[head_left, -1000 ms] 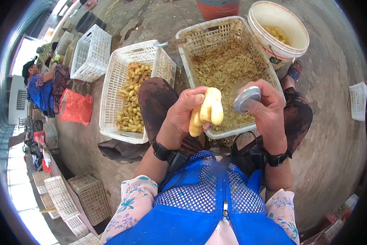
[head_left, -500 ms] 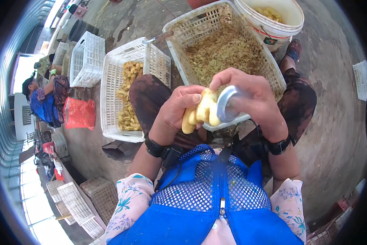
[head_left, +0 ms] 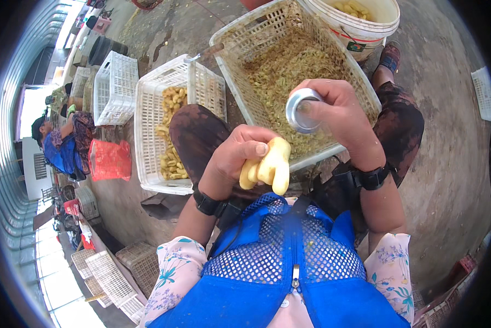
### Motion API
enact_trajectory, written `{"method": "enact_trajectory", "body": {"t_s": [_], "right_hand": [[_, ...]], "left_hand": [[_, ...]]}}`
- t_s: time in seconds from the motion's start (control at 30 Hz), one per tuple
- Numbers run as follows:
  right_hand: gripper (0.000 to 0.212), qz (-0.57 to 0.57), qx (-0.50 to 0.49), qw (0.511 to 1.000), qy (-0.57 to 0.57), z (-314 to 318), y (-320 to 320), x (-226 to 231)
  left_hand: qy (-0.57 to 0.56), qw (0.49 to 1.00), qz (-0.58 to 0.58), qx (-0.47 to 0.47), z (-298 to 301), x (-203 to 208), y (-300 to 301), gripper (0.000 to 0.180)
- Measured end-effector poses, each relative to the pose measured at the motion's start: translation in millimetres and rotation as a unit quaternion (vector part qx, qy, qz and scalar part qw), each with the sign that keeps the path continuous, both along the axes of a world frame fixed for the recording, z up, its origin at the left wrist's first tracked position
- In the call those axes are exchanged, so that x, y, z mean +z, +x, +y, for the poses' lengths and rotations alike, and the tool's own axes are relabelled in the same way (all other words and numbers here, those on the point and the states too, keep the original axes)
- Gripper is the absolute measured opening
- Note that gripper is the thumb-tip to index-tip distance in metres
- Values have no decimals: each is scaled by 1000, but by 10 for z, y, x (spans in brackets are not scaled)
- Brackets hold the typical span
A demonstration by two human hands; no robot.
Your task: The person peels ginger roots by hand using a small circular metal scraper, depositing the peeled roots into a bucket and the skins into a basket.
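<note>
My left hand (head_left: 230, 158) is closed around a knobby piece of ginger (head_left: 274, 167), pale yellow and mostly bare of skin, in front of my chest. Its stubby lobes point down past my fingers. To the right and a little higher, my right hand (head_left: 348, 119) grips a round silver metal tin (head_left: 296, 119), its circular rim facing left. The tin and the ginger are apart. Beneath my hands stands a large white plastic crate (head_left: 237, 99) holding a heap of brownish-yellow peelings (head_left: 289, 68).
Left of my knee, a white crate (head_left: 148, 128) holds ginger pieces (head_left: 171, 131). A white bucket (head_left: 360, 41) with peeled pieces stands beyond. A knife-like tool (head_left: 207, 53) lies across the crate edges. Farther left are an empty-looking crate (head_left: 116, 87), a red sack (head_left: 110, 159) and a seated person (head_left: 59, 142).
My right hand has drawn the tin away from the ginger, up and to the right. My left hand has lowered slightly and turned the ginger, its lobes now pointing more downward.
</note>
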State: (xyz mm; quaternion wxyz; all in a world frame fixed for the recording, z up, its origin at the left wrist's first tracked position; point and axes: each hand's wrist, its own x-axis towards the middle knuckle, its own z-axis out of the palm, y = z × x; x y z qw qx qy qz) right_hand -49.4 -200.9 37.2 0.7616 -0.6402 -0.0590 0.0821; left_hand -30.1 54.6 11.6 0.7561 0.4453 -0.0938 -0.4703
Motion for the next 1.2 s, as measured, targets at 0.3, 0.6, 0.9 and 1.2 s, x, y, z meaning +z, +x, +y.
{"method": "enact_trajectory", "body": {"t_s": [0.3,0.6,0.9,1.2], "right_hand": [[14,-94,65,993,-12,106,-91,-21],[10,-67,18,998,1,68,-62,-96],[11,-7,-182,982,-60,-38,-16,-259],[12,-16,-131,986,106,344,-278,-76]], "left_hand": [[15,999,31,-10,-11,114,-28,47],[51,998,31,-23,83,-5,-36,43],[-42,990,74,112,-117,9,27,43],[-63,958,56,273,-366,159,32,46]]}}
